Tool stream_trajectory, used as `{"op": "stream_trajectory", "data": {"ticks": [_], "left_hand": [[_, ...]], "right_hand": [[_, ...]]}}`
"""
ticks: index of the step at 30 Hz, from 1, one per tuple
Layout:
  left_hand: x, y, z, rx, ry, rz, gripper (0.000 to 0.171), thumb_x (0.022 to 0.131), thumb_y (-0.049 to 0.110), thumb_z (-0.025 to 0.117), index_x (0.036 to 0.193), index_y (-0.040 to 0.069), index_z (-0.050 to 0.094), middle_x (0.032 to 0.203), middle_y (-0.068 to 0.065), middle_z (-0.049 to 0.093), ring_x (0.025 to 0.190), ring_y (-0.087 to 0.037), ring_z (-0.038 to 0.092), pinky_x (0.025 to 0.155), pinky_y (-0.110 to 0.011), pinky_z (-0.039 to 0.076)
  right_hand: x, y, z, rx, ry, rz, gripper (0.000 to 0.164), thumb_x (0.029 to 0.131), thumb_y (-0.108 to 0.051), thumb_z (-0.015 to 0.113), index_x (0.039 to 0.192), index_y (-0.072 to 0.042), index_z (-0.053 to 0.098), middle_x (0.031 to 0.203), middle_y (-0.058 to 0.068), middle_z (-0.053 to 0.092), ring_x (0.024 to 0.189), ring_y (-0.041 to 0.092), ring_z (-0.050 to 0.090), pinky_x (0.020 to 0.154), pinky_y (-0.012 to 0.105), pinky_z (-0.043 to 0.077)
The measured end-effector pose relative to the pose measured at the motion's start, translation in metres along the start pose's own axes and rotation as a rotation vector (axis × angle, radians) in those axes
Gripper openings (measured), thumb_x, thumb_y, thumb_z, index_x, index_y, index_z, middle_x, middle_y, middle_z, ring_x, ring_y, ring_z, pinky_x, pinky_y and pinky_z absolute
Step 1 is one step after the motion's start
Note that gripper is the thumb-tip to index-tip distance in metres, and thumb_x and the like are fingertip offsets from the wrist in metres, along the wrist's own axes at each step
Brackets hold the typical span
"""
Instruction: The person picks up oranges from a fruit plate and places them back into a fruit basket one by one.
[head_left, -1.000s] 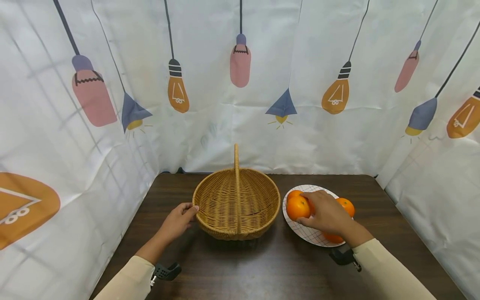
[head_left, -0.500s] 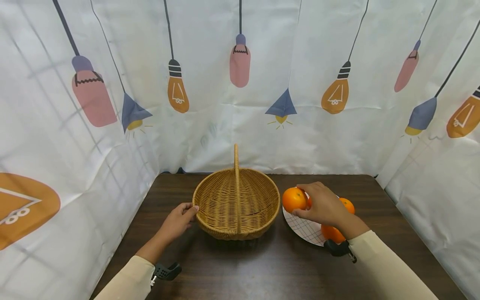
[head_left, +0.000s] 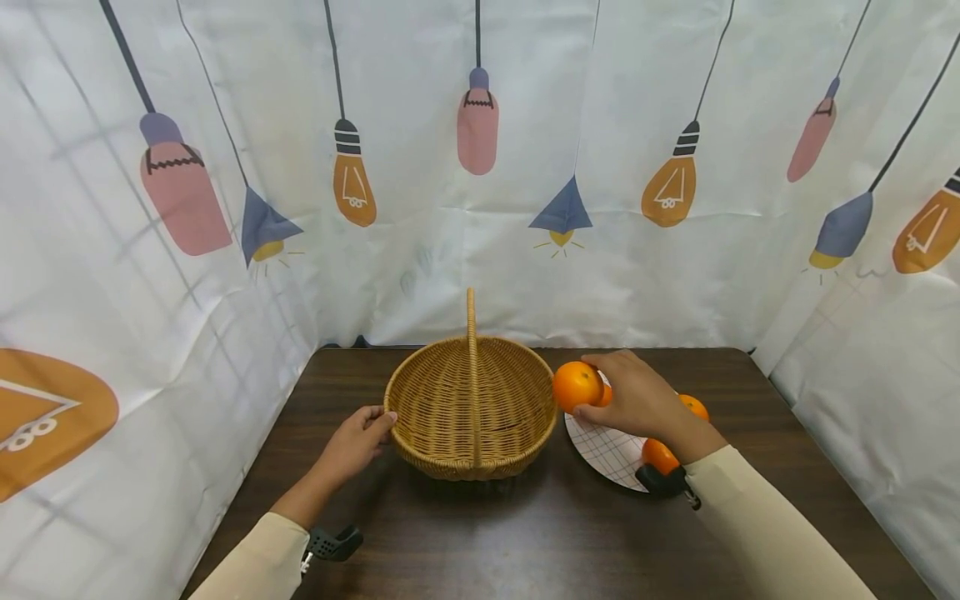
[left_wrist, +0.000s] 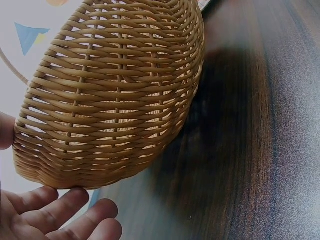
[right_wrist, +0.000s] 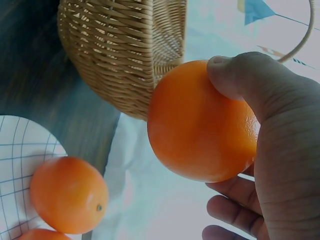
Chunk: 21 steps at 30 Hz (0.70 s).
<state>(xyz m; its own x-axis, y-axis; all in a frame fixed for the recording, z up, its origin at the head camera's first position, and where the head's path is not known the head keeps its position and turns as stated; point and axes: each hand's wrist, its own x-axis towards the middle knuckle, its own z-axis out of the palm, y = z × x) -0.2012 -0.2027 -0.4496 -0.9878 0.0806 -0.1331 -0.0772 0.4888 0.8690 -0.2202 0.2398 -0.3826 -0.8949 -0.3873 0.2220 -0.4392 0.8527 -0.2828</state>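
Note:
My right hand grips an orange between thumb and fingers, held at the right rim of the wicker basket. In the right wrist view the held orange overlaps the basket's edge. My left hand pinches the basket's left rim, thumb on the inside edge. Seen from the left wrist, its fingers lie under the woven wall. The basket's visible inside holds nothing, and its tall handle arches over the middle.
A white plate with a grid pattern stands right of the basket, bearing more oranges, partly hidden by the right arm. One orange shows near the plate's edge. The dark wooden table ends at a printed curtain behind.
My right hand has lifted the orange off the plate and carried it left and up to the basket's right rim. The left hand stays at the basket, which has not moved.

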Motion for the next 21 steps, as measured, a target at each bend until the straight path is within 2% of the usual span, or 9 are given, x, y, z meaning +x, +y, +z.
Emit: {"op": "stream_trajectory", "data": {"ticks": [21], "left_hand": [[0.000,-0.002,0.000,0.007,0.003,0.007,0.061,0.109,0.038,0.049,0.147,-0.008,0.042,0.132,-0.023,0.059,0.116,-0.036,0.063,0.089,-0.047,0.057]], "right_hand": [[0.016,-0.016,0.003,0.049,-0.004,-0.017,0.083,0.080,-0.055,0.083,0.145,-0.012,0.056,0.134,0.003,0.062,0.125,0.027,0.051,0.092,0.047,0.051]]}}
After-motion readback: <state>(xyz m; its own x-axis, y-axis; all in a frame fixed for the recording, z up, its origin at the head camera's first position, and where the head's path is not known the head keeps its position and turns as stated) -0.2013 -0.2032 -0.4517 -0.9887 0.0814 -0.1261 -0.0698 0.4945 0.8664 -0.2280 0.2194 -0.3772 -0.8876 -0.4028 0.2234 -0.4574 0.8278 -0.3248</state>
